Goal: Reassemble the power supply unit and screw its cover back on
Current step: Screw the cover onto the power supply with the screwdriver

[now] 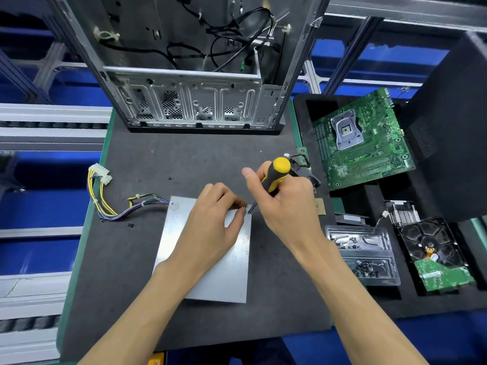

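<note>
Here, my left hand (210, 222) pinches a tiny screw at the far right corner of the flat grey metal power supply cover (232, 262); my right hand (284, 201) grips the yellow-and-black screwdriver (274, 175), tip slanting down-left, just beside it.

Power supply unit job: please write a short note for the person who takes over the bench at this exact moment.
Left hand: rests on the power supply unit, fingertips pinching at a small screw by its far right corner.
Right hand: grips the yellow-black screwdriver, tip at that same corner.
The unit lies flat on the dark mat, cover on, cable bundle trailing left.
Done: cover placed.
Left: drive this corner screw; the other corners cannot be judged. Two loose screws lie on the mat; more sit in the clear tray.
</note>
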A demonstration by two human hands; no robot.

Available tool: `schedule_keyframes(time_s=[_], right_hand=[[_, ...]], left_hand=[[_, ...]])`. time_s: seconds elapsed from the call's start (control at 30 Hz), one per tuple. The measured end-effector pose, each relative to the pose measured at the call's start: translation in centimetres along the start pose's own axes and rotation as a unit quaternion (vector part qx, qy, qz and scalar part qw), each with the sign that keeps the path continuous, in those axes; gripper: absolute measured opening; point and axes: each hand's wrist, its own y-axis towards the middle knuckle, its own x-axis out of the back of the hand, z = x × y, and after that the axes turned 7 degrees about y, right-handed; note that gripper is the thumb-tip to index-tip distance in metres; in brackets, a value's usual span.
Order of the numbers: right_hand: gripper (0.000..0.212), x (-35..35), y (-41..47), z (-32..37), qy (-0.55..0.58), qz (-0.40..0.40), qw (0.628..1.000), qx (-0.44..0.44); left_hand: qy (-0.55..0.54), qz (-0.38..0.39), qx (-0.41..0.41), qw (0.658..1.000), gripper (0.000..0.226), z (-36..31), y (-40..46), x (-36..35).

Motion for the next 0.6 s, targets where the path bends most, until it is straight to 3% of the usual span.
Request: schedule_keyframes(time_s=[0.2, 0.33, 0.47, 0.6], right_hand=[[0.07, -0.4, 0.3, 0.6, -0.034, 0.065, 0.996, -0.045], [0.065, -0.2, 0.2, 0.8, -0.061, 0.128, 0.987, -0.071], [0.041, 0.4, -0.5, 0.7, -0.079, 0.172, 0.981, -0.036], [0.052, 1.2, -0.5, 0.5, -0.064, 0.18, 0.981, -0.023]], left_hand=[[0.001, -0.008, -0.007, 1.0, 0.007, 0.4, -0.1, -0.4], [-0.004, -0.004, -0.004, 1.0, 0.008, 0.6, 0.0, -0.4], [-0.024, -0.002, 0.004, 1.0, 0.015, 0.6, -0.1, -0.3], [0.001, -0.032, 0.005, 0.999, 0.016, 0.6, 0.0, -0.3]])
